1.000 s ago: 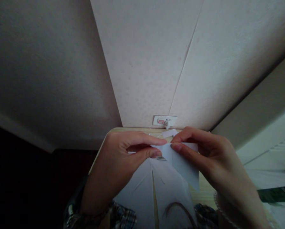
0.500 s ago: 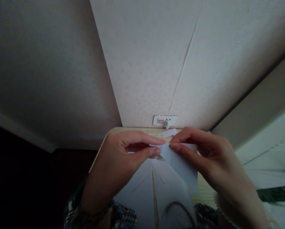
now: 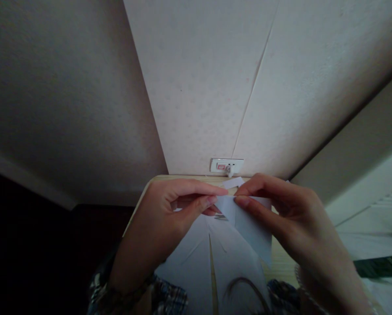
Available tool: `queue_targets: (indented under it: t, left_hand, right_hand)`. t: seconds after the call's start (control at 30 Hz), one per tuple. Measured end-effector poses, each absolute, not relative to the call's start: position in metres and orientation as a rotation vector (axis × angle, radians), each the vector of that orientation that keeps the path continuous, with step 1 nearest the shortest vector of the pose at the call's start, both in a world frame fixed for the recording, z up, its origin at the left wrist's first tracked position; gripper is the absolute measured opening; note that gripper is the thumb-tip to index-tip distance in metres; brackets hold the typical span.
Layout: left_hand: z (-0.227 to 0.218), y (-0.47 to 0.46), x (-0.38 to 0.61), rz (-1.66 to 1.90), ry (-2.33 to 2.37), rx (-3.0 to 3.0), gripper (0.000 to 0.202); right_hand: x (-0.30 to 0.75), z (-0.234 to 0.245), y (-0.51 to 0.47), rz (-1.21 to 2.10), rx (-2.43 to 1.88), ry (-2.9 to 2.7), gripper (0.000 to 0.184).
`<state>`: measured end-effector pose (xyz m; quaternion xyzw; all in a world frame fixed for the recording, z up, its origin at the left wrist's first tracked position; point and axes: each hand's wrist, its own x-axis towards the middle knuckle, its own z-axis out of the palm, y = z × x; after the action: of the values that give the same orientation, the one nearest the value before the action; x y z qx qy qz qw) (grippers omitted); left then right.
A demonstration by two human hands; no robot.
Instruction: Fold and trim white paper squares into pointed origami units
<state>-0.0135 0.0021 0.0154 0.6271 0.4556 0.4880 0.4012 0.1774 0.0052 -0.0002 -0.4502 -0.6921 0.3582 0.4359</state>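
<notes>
Between both hands' fingers point(image 3: 212, 200), a white paper piece point(image 3: 248, 227).

Small white paper piece point(image 3: 248, 227) — plain, creased, roughly triangular. Held clear of the table, its top edge pinched between the fingertips of left hand point(image 3: 169, 210) and right hand point(image 3: 281, 214). Lower corner hangs down and rightward, tilted — over larger sheets point(image 3: 189, 262).
</notes>
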Motion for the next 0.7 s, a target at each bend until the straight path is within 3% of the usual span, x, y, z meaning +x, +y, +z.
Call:
queue_targets:
  t: [0.7]
  left_hand:
    - [0.0154,0.0015,-0.0133,1.240,1.175,1.496,0.021]
  right_hand:
    - [0.1764,-0.0003,0.0075,0.848,-1.100,-1.691,0.014]
